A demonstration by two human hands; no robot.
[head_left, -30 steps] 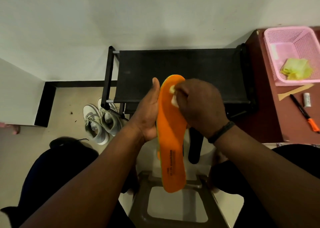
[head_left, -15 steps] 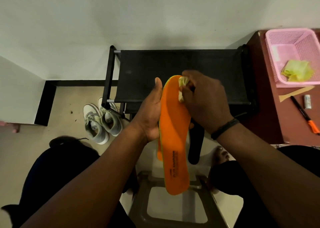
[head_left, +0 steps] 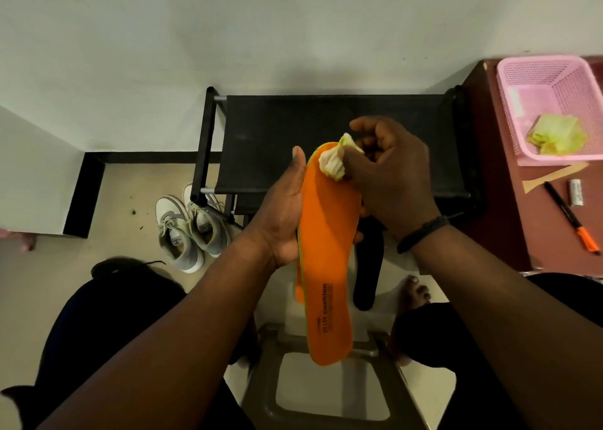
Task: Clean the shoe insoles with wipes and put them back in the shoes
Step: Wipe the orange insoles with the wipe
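Insole (head_left: 326, 250), orange, printed "AIR cushion" near the heel, held upright in front of the body with toe end away and heel end down over a grey stool (head_left: 329, 393). Left hand (head_left: 282, 214) cupped along the insole's left edge, thumb straight up beside the toe end, fingers wrapped behind and mostly hidden. Right hand (head_left: 388, 175) curled round a crumpled pale yellow-white wipe (head_left: 332, 163), pinched at the fingertips and pressed against the toe end of the insole; black band (head_left: 422, 234) on that wrist. Second orange insole (head_left: 298, 286) just behind the first, only a sliver visible at its lower left. Dark insole (head_left: 368, 266) on the floor below the right forearm, lying lengthwise beside a bare foot (head_left: 414, 294). Black shoe rack (head_left: 326, 129) against the wall behind the hands. Pair of grey and white sneakers (head_left: 186, 230) side by side on the floor at the rack's left leg. Black shoe (head_left: 120, 266) partly hidden near the left knee. Reddish-brown table (head_left: 509, 208) at right carrying a pink basket (head_left: 518, 80) with yellow-green wipes (head_left: 554, 134) inside, plus a wooden stick (head_left: 554, 173), a black and orange marker (head_left: 569, 217) and a small white tube (head_left: 575, 192) lying near one another in front of the basket.
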